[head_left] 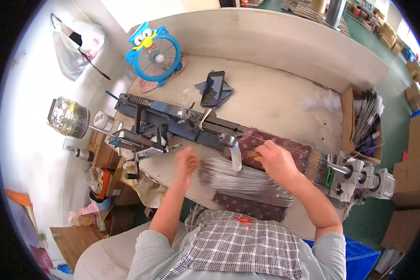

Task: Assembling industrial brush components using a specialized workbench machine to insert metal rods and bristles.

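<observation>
Surroundings: I see a blue metal machine (172, 119) lying across the bench (275, 93) from upper left toward the middle, with a coil spring at its far end and a small metal bracket frame (137, 142) at its near left side.
Further back: a black phone (213, 88) rests on a grey cloth behind the machine; a blue owl-shaped fan (154, 52) stands at the back left.
Right end: a grey motor unit (361, 179) sits at the bench's right edge, with a thin wire (294, 149) stretched from it toward the machine.
In the way: a white tube (236, 156) hangs down from the machine just between my two hands.
Rod bundle: the bundle of thin grey rods (245, 179) lies on a dark patterned cloth (275, 142) at the near edge, directly in front of me.
Long axis: it runs left to right, dipping toward the lower right; the rods fan slightly at the left end.
Left hand (186, 163): blurred, at the bundle's left tips; I cannot tell whether the fingers are closed.
Right hand (277, 161): fingers pinched together on a small tan piece (254, 153) beside the wire, above the bundle's far edge.
</observation>
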Tool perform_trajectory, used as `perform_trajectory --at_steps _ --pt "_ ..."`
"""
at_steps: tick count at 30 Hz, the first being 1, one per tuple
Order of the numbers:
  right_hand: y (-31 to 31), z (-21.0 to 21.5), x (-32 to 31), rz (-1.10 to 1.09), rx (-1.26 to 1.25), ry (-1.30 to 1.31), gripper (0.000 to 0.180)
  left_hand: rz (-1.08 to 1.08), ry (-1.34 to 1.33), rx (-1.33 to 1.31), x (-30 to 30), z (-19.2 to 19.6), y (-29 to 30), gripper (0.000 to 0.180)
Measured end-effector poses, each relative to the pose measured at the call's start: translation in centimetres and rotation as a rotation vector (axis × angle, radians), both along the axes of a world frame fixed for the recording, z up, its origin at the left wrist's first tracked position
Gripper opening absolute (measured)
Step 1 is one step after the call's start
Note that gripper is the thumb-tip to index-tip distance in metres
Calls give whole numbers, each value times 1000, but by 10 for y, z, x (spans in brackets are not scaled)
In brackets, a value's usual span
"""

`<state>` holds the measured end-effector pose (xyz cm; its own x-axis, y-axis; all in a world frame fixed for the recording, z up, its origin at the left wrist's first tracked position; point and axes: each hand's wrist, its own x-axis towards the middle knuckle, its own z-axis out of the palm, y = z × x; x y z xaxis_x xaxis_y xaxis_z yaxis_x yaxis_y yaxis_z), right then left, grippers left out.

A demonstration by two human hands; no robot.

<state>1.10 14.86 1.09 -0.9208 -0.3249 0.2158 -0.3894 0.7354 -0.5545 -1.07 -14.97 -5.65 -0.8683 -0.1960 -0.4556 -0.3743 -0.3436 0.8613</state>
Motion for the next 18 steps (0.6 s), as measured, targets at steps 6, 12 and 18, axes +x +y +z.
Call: perform_trajectory --at_steps 6,12,18 --pt "-7 3 -7 44 -75 15 30 146 -108 261 -3 5 -72 24" --pt "-6 23 4 45 7 -84 35 236 -88 300 -7 5 -63 17" --pt "11 59 8 -38 10 230 21 -97 246 170 16 1 6 12"
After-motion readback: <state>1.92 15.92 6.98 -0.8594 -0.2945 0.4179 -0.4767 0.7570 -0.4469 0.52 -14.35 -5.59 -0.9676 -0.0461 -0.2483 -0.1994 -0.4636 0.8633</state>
